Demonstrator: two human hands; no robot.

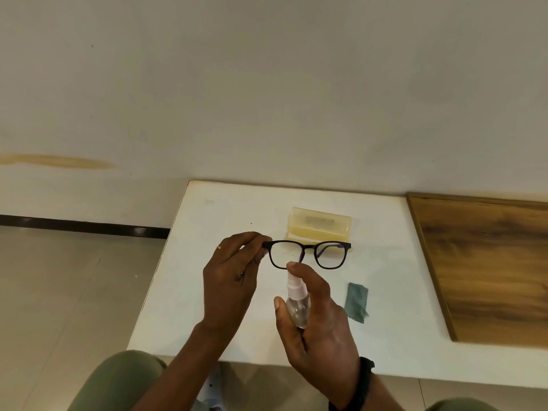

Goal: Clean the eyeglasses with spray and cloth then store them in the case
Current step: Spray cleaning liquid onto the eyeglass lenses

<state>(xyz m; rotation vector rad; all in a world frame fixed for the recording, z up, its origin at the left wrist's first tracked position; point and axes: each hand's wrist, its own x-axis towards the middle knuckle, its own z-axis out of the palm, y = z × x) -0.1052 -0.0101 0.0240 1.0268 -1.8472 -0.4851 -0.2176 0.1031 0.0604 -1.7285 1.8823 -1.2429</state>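
Observation:
Black-framed eyeglasses [329,256] hang above the white table [394,307], lenses facing me. My left hand [234,277] pinches the frame's left corner at the hinge. My right hand [317,324] grips a small clear spray bottle [296,308] with a white nozzle just below the left lens; the index finger rests on top of the nozzle. A grey-green cloth [355,302] lies flat on the table to the right of the bottle. A translucent yellowish case [318,225] sits open behind the glasses.
A wooden board [486,268] covers the right side beside the white table. The table's left edge drops to a tiled floor [74,286]. A pale wall stands close behind the table. My knees show under the front edge.

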